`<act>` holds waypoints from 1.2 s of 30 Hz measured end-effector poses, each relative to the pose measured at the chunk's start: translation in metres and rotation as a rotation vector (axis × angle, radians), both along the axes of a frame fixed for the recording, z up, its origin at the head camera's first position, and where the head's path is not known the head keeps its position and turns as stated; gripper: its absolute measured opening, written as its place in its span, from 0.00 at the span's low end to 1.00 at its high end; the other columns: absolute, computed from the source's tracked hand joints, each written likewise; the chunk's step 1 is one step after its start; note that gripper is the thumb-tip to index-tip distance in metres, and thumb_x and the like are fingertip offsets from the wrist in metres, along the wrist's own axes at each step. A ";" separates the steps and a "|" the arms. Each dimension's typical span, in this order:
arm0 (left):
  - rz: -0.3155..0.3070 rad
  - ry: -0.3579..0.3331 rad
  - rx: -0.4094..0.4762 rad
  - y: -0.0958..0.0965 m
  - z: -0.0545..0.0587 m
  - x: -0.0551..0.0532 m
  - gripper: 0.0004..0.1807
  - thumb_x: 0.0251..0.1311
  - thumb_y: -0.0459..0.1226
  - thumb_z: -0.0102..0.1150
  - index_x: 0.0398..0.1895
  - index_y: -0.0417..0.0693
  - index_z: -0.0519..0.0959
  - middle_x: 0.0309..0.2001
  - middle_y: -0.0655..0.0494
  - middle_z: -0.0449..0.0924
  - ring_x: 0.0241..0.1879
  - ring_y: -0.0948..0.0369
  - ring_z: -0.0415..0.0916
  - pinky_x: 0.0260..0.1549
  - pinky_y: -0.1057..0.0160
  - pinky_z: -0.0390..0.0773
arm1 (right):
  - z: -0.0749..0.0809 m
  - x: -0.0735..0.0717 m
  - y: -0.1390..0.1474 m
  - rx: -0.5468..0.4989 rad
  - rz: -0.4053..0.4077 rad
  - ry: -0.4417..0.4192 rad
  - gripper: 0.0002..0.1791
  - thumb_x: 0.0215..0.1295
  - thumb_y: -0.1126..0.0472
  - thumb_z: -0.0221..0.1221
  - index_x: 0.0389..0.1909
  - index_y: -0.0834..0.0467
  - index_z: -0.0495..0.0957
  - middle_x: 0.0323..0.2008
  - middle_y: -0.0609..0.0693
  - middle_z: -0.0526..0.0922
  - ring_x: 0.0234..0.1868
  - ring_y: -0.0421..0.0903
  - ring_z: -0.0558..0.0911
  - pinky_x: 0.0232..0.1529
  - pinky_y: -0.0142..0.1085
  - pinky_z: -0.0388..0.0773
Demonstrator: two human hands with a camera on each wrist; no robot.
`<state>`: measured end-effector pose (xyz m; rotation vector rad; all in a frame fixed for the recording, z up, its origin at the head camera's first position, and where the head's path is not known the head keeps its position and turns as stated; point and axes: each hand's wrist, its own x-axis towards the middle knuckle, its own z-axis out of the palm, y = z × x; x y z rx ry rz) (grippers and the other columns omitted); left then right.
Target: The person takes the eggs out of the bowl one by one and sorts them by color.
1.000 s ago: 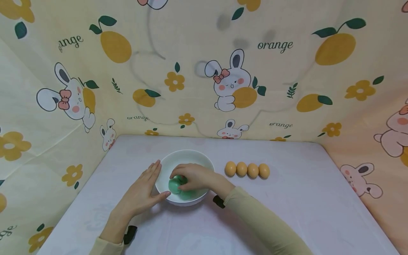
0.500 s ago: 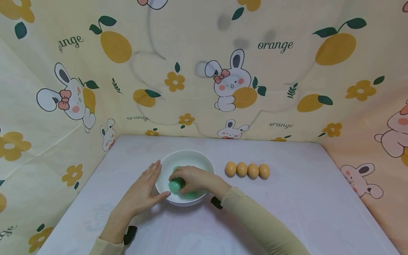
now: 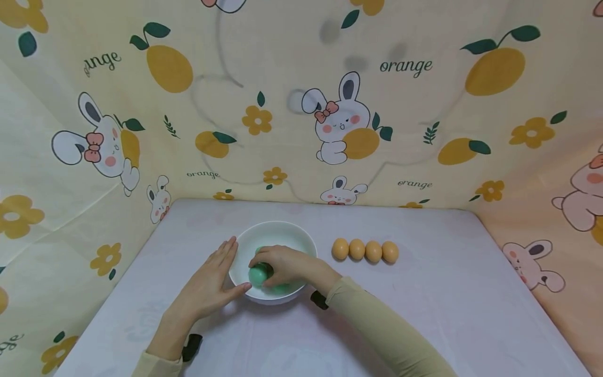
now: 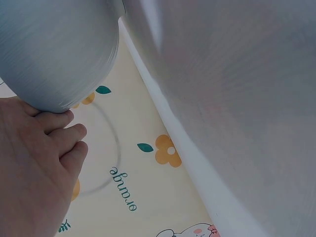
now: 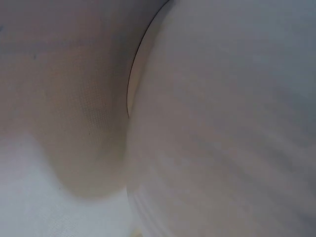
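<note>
A white bowl stands on the table with several green, egg-like pieces in it. My right hand reaches in over its right rim. The fingers and thumb grip a green egg, whose left side shows between them. More green shows behind the fingers and below the thumb, mostly hidden by the hand. My left hand rests against the bowl's left side, with fingers straight and thumb by the front rim. In the left wrist view that hand touches the bowl's outer wall. A blurred pale surface fills most of the right wrist view.
To the right of the bowl, several brown eggs lie side by side in a row. A white cloth covers the table. Behind and beside it hangs a cream curtain printed with rabbits and oranges.
Over the first half second my right hand shifted slightly inside the bowl, and the green pieces moved with it. Since then it has stayed nearly still. My left hand has kept its place.
</note>
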<state>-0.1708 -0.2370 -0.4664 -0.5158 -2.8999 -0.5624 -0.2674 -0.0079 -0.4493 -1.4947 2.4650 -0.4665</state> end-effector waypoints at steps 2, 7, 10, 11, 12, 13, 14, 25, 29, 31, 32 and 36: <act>0.001 -0.001 0.001 0.000 0.000 0.000 0.58 0.65 0.67 0.57 0.83 0.37 0.50 0.84 0.46 0.46 0.82 0.45 0.47 0.78 0.41 0.56 | 0.001 0.001 0.000 -0.008 -0.004 -0.004 0.29 0.61 0.56 0.76 0.63 0.50 0.81 0.61 0.44 0.81 0.62 0.39 0.78 0.68 0.33 0.72; -0.001 0.004 0.001 0.000 0.000 0.001 0.58 0.65 0.67 0.58 0.83 0.36 0.50 0.84 0.45 0.47 0.81 0.44 0.48 0.77 0.41 0.56 | 0.003 0.004 0.001 -0.039 -0.007 -0.015 0.29 0.61 0.56 0.76 0.64 0.50 0.80 0.62 0.45 0.81 0.62 0.39 0.79 0.67 0.31 0.73; -0.001 0.007 0.001 0.000 -0.001 0.001 0.58 0.65 0.66 0.58 0.83 0.36 0.51 0.84 0.45 0.47 0.81 0.44 0.48 0.77 0.41 0.56 | 0.002 0.005 0.002 -0.058 -0.003 -0.011 0.29 0.61 0.56 0.76 0.64 0.50 0.80 0.62 0.45 0.81 0.60 0.38 0.79 0.65 0.30 0.74; -0.002 0.007 0.001 0.000 -0.001 0.001 0.58 0.65 0.66 0.58 0.83 0.36 0.51 0.84 0.45 0.47 0.81 0.44 0.48 0.77 0.41 0.56 | 0.002 0.005 0.002 -0.064 -0.002 -0.012 0.29 0.61 0.56 0.76 0.64 0.50 0.80 0.62 0.45 0.81 0.60 0.38 0.79 0.65 0.29 0.74; -0.002 0.008 0.001 0.000 -0.001 0.000 0.58 0.65 0.66 0.58 0.83 0.36 0.51 0.84 0.45 0.47 0.81 0.45 0.48 0.77 0.42 0.56 | 0.002 0.005 0.002 -0.072 -0.001 -0.010 0.29 0.61 0.56 0.76 0.64 0.50 0.80 0.61 0.44 0.81 0.60 0.37 0.79 0.64 0.29 0.74; -0.002 0.008 -0.001 0.000 -0.001 0.001 0.58 0.65 0.67 0.58 0.83 0.36 0.51 0.84 0.46 0.47 0.82 0.45 0.48 0.78 0.42 0.56 | 0.002 0.005 0.003 -0.080 -0.001 -0.009 0.29 0.61 0.56 0.76 0.64 0.50 0.80 0.61 0.45 0.81 0.60 0.37 0.79 0.64 0.29 0.74; -0.001 0.008 -0.001 0.001 -0.001 0.000 0.58 0.65 0.67 0.58 0.83 0.36 0.51 0.84 0.46 0.47 0.82 0.45 0.48 0.78 0.42 0.56 | 0.003 0.005 0.003 -0.088 -0.002 -0.009 0.29 0.61 0.56 0.76 0.64 0.50 0.80 0.61 0.45 0.81 0.59 0.37 0.79 0.64 0.28 0.75; -0.001 0.013 0.002 0.000 -0.001 0.001 0.57 0.66 0.66 0.58 0.82 0.36 0.51 0.84 0.45 0.47 0.81 0.44 0.49 0.77 0.41 0.56 | 0.012 0.010 0.014 -0.185 -0.043 -0.021 0.28 0.61 0.58 0.75 0.63 0.52 0.80 0.61 0.47 0.81 0.50 0.37 0.79 0.54 0.26 0.77; 0.000 0.011 0.000 0.000 -0.001 0.000 0.57 0.66 0.66 0.58 0.82 0.36 0.52 0.84 0.45 0.48 0.81 0.44 0.49 0.77 0.40 0.57 | 0.012 0.012 0.019 -0.240 -0.049 -0.043 0.29 0.61 0.59 0.75 0.64 0.54 0.80 0.62 0.48 0.80 0.53 0.37 0.81 0.56 0.24 0.78; 0.000 0.011 -0.001 0.000 -0.001 0.000 0.57 0.66 0.66 0.58 0.82 0.36 0.52 0.83 0.44 0.48 0.81 0.44 0.49 0.77 0.40 0.57 | 0.012 0.013 0.021 -0.273 -0.052 -0.064 0.30 0.61 0.61 0.76 0.64 0.56 0.79 0.62 0.49 0.80 0.53 0.38 0.82 0.56 0.24 0.79; -0.001 0.012 0.000 0.000 -0.001 0.000 0.57 0.66 0.66 0.58 0.82 0.36 0.52 0.83 0.44 0.48 0.81 0.44 0.48 0.77 0.40 0.57 | 0.013 0.013 0.023 -0.289 -0.053 -0.070 0.30 0.60 0.61 0.76 0.64 0.56 0.79 0.62 0.49 0.80 0.53 0.38 0.82 0.55 0.23 0.79; -0.004 0.020 -0.001 0.000 -0.001 0.000 0.57 0.66 0.66 0.58 0.82 0.36 0.51 0.83 0.44 0.48 0.81 0.43 0.49 0.77 0.40 0.57 | 0.015 0.016 0.030 -0.360 -0.056 -0.070 0.30 0.60 0.62 0.76 0.63 0.57 0.79 0.62 0.50 0.80 0.49 0.39 0.83 0.53 0.24 0.81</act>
